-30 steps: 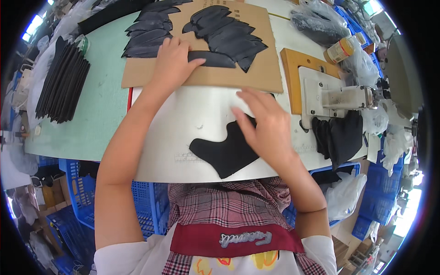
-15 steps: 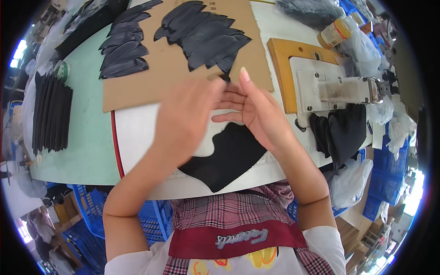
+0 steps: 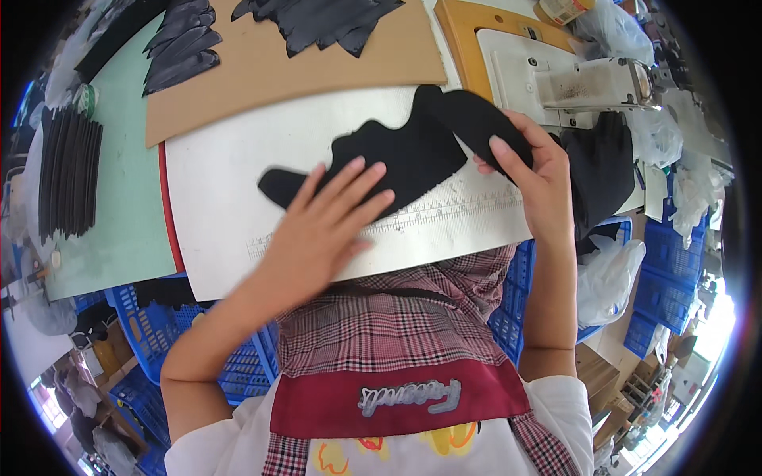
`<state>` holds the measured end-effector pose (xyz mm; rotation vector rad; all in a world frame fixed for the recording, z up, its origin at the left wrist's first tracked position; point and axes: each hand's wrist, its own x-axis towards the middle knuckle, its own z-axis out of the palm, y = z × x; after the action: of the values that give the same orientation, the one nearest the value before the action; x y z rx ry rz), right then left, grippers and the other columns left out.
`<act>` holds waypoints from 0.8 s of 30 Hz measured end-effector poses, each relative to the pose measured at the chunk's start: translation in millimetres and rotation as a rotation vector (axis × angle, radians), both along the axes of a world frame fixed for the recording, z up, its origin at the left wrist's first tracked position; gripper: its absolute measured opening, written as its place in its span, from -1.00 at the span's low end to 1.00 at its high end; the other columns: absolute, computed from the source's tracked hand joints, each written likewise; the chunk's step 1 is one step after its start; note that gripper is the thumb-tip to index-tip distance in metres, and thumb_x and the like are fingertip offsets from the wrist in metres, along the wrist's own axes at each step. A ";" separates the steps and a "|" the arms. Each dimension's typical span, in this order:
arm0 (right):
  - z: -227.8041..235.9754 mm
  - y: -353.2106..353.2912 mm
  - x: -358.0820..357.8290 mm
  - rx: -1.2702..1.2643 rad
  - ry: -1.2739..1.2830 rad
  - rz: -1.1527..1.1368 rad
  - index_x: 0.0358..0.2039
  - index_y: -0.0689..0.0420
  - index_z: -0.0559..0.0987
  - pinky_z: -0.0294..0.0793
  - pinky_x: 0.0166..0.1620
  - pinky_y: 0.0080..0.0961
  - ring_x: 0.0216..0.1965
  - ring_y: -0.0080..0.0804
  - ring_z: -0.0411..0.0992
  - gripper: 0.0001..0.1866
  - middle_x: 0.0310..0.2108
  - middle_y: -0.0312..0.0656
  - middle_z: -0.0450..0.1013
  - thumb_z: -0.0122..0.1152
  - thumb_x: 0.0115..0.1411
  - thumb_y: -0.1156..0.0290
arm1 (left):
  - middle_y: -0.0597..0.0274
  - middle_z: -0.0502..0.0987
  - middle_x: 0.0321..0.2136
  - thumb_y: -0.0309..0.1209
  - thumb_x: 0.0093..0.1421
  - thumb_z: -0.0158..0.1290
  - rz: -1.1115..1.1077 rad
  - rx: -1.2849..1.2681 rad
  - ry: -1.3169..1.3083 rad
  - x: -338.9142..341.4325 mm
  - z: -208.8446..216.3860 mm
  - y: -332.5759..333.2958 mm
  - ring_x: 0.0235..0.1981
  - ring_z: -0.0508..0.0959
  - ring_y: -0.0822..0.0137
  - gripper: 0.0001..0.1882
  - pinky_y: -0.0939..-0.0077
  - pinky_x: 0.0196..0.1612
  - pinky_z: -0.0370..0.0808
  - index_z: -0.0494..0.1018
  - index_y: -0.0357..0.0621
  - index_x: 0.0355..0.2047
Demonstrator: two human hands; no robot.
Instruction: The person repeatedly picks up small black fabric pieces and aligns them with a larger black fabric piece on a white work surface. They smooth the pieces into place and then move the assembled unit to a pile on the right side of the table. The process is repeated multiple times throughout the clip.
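A dark, wavy-edged black fabric piece (image 3: 397,163) lies flat on the white tabletop in front of me. My left hand (image 3: 337,206) rests on its left part, fingers spread and stretched out. My right hand (image 3: 537,159) pinches the right end of a curved, leaf-shaped black piece (image 3: 484,123) between thumb and fingers. The other end of that curved piece overlaps the upper right corner of the fabric piece. Whether the two are joined there, I cannot tell.
Shiny black leaf-shaped pieces (image 3: 325,24) lie overlapped on a cardboard sheet (image 3: 278,95) beyond my hands. A white machine arm (image 3: 591,83) with a wooden surround stands at the right, near black fabric pieces (image 3: 603,170). A black stack (image 3: 70,174) sits far left. Blue baskets (image 3: 147,329) are below the table.
The view has shifted. My hands, earlier close together above the fabric piece, are now apart. The left has come down onto the fabric; the right now holds the curved black piece.
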<state>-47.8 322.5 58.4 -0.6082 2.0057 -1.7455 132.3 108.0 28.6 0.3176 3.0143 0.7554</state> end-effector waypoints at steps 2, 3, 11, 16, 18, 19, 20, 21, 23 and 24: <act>3.8 5.2 9.7 0.012 -0.017 0.018 -0.10 0.35 0.54 0.49 -0.17 -0.66 -0.25 -0.59 0.48 -0.74 -0.23 -0.20 0.54 0.24 0.21 0.54 | 0.16 0.21 0.32 -0.40 0.08 0.16 -0.049 0.084 0.028 -7.3 -0.6 -20.9 0.38 0.11 0.04 -0.33 -0.07 0.39 -0.05 0.30 -0.01 0.24; 5.8 7.2 14.8 0.019 -0.025 0.022 -0.13 0.34 0.54 0.47 -0.16 -0.67 -0.25 -0.61 0.46 -0.75 -0.23 -0.22 0.53 0.26 0.18 0.55 | 0.13 0.22 0.32 -0.35 0.07 0.19 -0.017 0.165 0.058 -8.7 3.6 -22.8 0.37 0.14 0.05 -0.32 -0.01 0.38 -0.03 0.29 -0.06 0.24; 40.2 1.3 50.1 0.159 0.108 0.373 -0.19 0.31 0.55 0.46 -0.14 -0.61 -0.26 -0.62 0.44 -0.75 -0.34 -0.23 0.52 0.31 0.08 0.60 | 0.10 0.51 -0.06 -0.37 0.16 0.21 0.187 1.078 -0.284 -8.3 30.4 4.3 -0.05 0.52 0.32 -0.52 0.42 0.08 0.39 0.42 -0.34 0.05; 26.3 0.1 46.6 0.072 -0.096 0.289 -0.14 0.30 0.55 0.46 -0.21 -0.66 -0.26 -0.66 0.45 -0.71 -0.29 -0.28 0.54 0.31 0.08 0.64 | 0.20 0.51 -0.35 -0.61 0.20 0.11 0.531 1.131 -0.135 21.3 26.2 14.3 -0.38 0.50 0.47 -0.93 0.62 -0.30 0.43 0.52 -0.43 -0.35; 15.7 -1.6 40.7 0.032 -0.142 0.205 -0.16 0.32 0.55 0.50 -0.22 -0.72 -0.29 -0.68 0.48 -0.74 -0.23 -0.25 0.53 0.31 0.10 0.67 | 0.27 0.48 -0.41 -0.56 0.21 0.13 0.580 1.044 -0.008 26.5 23.1 13.3 -0.37 0.42 0.52 -0.90 0.63 -0.27 0.36 0.52 -0.40 -0.36; 10.1 -5.5 36.7 -0.030 -0.150 0.194 -0.18 0.32 0.55 0.50 -0.22 -0.73 -0.32 -0.67 0.49 -0.76 -0.22 -0.24 0.52 0.31 0.10 0.66 | 0.28 0.44 -0.41 -0.58 0.20 0.13 0.607 0.977 0.057 27.0 19.2 11.8 -0.38 0.37 0.52 -0.91 0.64 -0.29 0.32 0.50 -0.42 -0.37; 4.5 -8.3 32.9 -0.089 -0.158 0.177 -0.19 0.32 0.56 0.51 -0.22 -0.74 -0.34 -0.65 0.51 -0.77 -0.22 -0.23 0.52 0.31 0.11 0.65 | 0.28 0.44 -0.41 -0.58 0.20 0.14 0.623 0.978 0.092 26.1 17.6 10.1 -0.38 0.37 0.52 -0.91 0.64 -0.29 0.32 0.50 -0.43 -0.37; 2.7 -12.4 30.7 -0.105 -0.158 0.155 -0.20 0.31 0.58 0.51 -0.23 -0.73 -0.34 -0.65 0.51 -0.79 -0.24 -0.23 0.53 0.32 0.12 0.63 | 0.28 0.44 -0.40 -0.59 0.20 0.14 0.637 0.977 0.127 24.6 16.6 8.1 -0.38 0.36 0.52 -0.91 0.65 -0.29 0.32 0.50 -0.43 -0.38; 1.3 -20.6 28.7 -0.136 -0.161 0.112 -0.23 0.30 0.60 0.50 -0.24 -0.72 -0.35 -0.64 0.52 -0.82 -0.27 -0.25 0.54 0.32 0.13 0.59 | 0.29 0.44 -0.42 -0.58 0.18 0.16 0.702 0.993 0.180 22.8 16.0 5.8 -0.37 0.36 0.52 -0.90 0.66 -0.28 0.32 0.52 -0.43 -0.35; 0.9 -21.8 28.4 -0.094 -0.124 0.108 -0.23 0.29 0.61 0.49 -0.26 -0.73 -0.37 -0.66 0.50 -0.82 -0.31 -0.27 0.54 0.33 0.13 0.57 | 0.29 0.45 -0.43 -0.58 0.18 0.16 0.714 0.926 0.204 23.0 16.7 4.7 -0.37 0.36 0.52 -0.89 0.66 -0.28 0.32 0.52 -0.43 -0.33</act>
<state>-19.3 300.7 59.4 -0.6105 1.7830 -1.7752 155.3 112.7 45.3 -0.7778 2.6622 2.2426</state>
